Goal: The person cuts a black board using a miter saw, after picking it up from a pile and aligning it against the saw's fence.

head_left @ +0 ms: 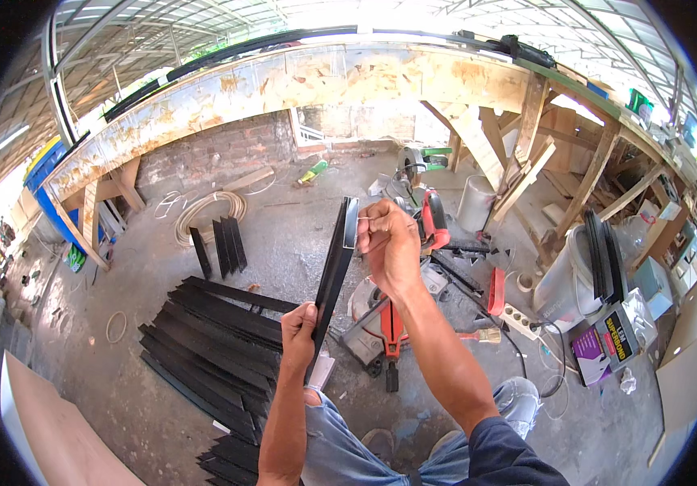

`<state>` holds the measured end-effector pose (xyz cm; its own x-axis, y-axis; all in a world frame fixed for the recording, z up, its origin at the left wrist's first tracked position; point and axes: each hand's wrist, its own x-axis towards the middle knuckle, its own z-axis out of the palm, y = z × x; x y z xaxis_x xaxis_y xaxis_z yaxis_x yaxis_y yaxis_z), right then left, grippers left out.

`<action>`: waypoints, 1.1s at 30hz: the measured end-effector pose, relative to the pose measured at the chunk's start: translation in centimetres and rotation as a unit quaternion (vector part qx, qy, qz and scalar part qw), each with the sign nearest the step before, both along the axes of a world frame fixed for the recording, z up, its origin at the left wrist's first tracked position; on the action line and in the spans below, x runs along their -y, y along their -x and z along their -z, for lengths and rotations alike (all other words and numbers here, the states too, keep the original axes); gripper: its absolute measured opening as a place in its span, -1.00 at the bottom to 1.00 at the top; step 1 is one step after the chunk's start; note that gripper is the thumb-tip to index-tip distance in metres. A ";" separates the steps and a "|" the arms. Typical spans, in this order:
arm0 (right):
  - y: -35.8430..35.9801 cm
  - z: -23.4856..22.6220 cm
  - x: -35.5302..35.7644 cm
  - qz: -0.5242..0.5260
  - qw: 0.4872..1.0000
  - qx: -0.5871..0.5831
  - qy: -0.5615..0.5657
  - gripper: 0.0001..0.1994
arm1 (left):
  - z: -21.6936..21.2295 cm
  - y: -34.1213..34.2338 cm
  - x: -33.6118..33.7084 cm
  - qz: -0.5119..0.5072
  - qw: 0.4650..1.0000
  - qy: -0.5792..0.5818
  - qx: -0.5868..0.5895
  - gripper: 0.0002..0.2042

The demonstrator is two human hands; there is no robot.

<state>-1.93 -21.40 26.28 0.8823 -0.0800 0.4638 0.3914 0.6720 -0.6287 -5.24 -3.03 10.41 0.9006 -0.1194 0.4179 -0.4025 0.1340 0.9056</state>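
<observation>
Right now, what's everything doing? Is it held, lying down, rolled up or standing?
Left hand: closed around the black strip
Right hand: fingers bent at its top end
Black strip: held up, tilted
Other strips: piled on the floor
Beige cord: coiled
Paintbrush: lying down
White bucket: standing

A workshop, judging by the power saw (pixel 391 324), long wooden workbench (pixel 324 77) and paintbrush (pixel 489 335).

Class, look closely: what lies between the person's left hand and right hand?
In the head view, the upper part of the black bar lies there, running from the left hand up to its end beside the right hand.
</observation>
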 end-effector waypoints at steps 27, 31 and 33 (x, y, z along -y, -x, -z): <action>1.8 16.5 4.7 -0.013 0.915 -0.164 0.369 -0.74 | -3.6 -0.6 2.9 -0.132 0.985 -0.057 0.099 -0.71; 3.8 21.7 1.5 -0.165 0.896 -0.160 0.381 -0.62 | -4.6 -2.0 4.0 -0.160 0.981 -0.026 0.103 -0.78; 4.5 23.1 -0.4 -0.191 0.870 -0.173 0.421 -0.53 | -4.7 -3.2 4.4 -0.194 0.976 0.002 0.099 -0.77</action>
<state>-6.47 -21.01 3.20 0.8684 0.4890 -0.0822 -0.0695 -0.0442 -0.9966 -2.06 -7.42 15.13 0.7787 0.2174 0.5885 -0.5912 -0.0599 0.8043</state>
